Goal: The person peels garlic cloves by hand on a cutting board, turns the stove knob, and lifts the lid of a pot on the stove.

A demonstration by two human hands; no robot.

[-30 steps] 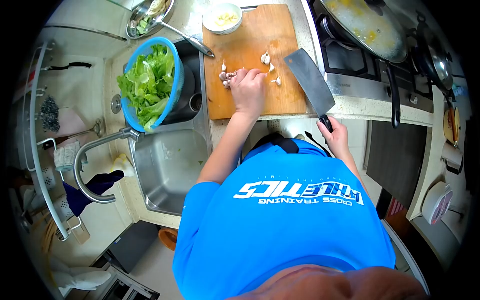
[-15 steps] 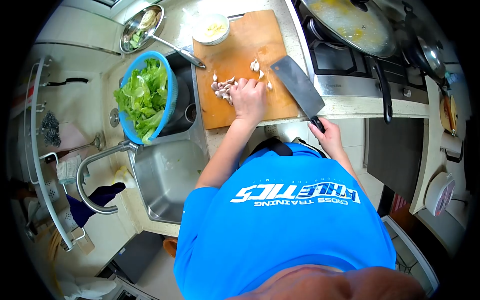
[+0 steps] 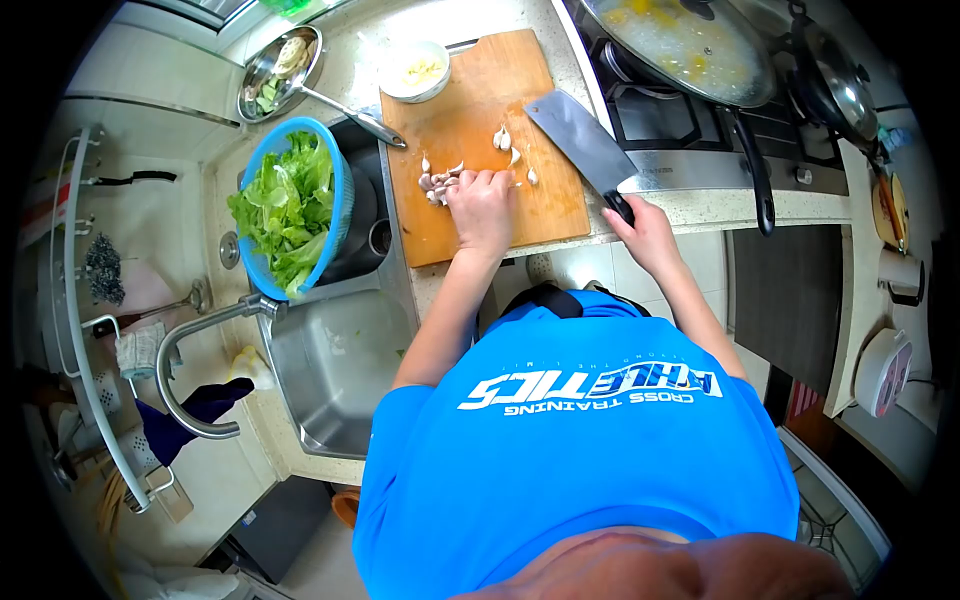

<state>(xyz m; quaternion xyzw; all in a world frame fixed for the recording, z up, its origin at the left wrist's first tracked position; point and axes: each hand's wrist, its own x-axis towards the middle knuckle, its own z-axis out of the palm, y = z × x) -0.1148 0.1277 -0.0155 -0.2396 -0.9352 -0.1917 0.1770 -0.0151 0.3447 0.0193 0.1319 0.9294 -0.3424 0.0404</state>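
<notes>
My right hand (image 3: 645,235) is closed around the black handle of a cleaver (image 3: 585,145). Its broad blade slants over the right edge of a wooden cutting board (image 3: 470,95). On the board, my left hand (image 3: 482,215) has its fingers curled down, with a pale garlic clove tip showing beside the fingertips. A pile of garlic cloves (image 3: 437,186) lies against that hand's left side, partly covered by it. Several separate cloves (image 3: 502,138) rest between the hand and the blade. A white bowl (image 3: 414,72) with chopped, pale yellow bits stands at the board's far left corner.
Left of the board, a blue basket (image 3: 345,190) of lettuce (image 3: 290,205) sits over the sink (image 3: 340,350), near the faucet (image 3: 165,355). A ladle (image 3: 350,115) reaches from a metal bowl (image 3: 250,85) to the board. A lidded pan (image 3: 690,50) is on the stove.
The cleaver and my right hand have shifted slightly left and away from my body. My left hand stays curled at the garlic pile. The whole view has moved a little.
</notes>
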